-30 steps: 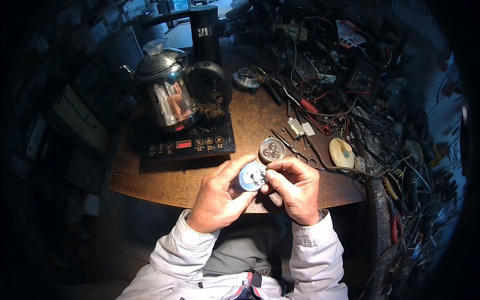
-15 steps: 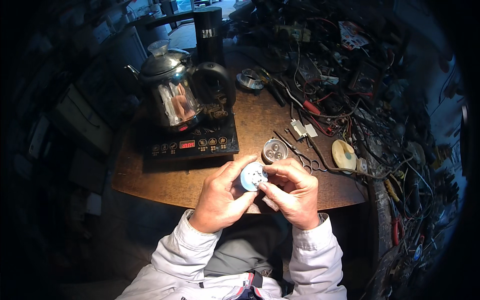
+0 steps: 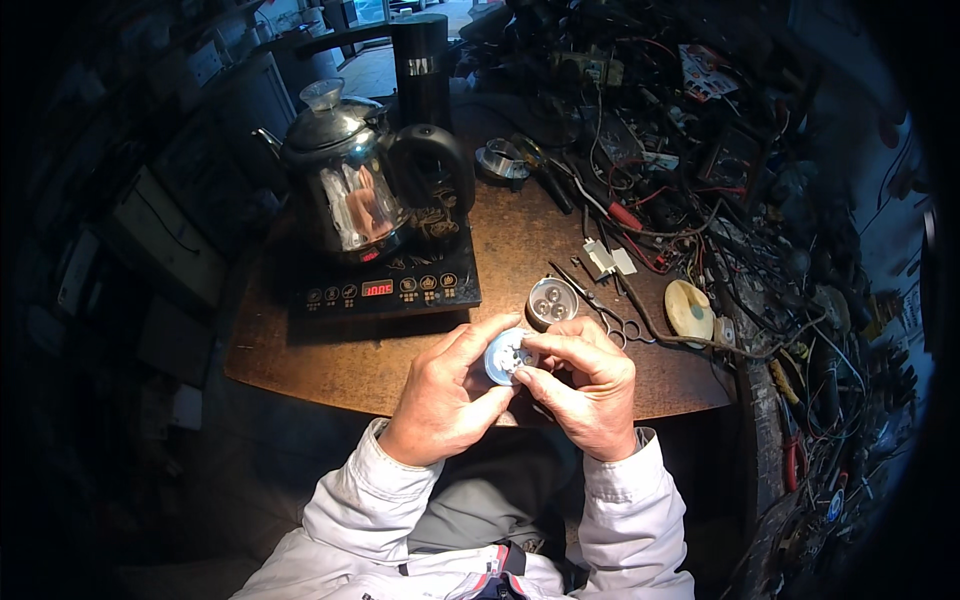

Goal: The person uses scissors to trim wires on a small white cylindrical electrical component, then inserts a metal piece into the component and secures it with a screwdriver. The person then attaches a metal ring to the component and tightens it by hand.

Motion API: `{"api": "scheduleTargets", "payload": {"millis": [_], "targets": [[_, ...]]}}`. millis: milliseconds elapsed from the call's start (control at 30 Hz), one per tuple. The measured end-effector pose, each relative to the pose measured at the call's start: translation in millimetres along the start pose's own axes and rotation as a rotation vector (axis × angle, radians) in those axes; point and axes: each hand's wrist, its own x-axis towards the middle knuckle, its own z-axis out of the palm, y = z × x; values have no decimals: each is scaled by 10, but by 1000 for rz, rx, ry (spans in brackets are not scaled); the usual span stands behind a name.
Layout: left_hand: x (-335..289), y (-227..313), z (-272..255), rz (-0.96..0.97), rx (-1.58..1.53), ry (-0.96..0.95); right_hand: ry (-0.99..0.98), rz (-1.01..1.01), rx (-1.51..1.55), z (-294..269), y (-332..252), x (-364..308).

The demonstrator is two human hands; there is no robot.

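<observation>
Above the near edge of the table I hold a small round light-blue and white part [image 3: 503, 358], its face covered with small pale shapes. My left hand [image 3: 445, 392] grips its left rim between thumb and forefinger. The thumb and forefinger of my right hand [image 3: 588, 388] pinch at its right side and cover some of the face. Whether a tiny piece sits between those fingertips I cannot make out. Just beyond my hands lies a round metal-rimmed lamp head [image 3: 552, 303] with three lenses. Beside it are scissors [image 3: 612, 322] with dark handles.
A shiny kettle [image 3: 345, 185] stands on a black induction hob [image 3: 385, 292] at the left. Tangled wires and tools [image 3: 740, 230] crowd the right side. Nearer are a cream disc [image 3: 688, 310], a white connector block [image 3: 604, 260] and a clear ring-shaped part [image 3: 502, 160].
My right fingertips have shifted slightly over the round part, and its face is turned a little differently. Both hands stay in nearly the same place.
</observation>
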Motion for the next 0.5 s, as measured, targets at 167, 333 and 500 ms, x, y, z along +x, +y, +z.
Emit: {"api": "scheduleTargets", "payload": {"millis": [167,333,500], "targets": [[2,1,-1,16,-6,-6,2,-5,-6,4,-13,2],[-2,5,0,17,-28,-8,-10,-4,-16,-5,-5,2],[-6,6,-3,11,-16,-8,-6,-17,-11,4,4,6]]}}
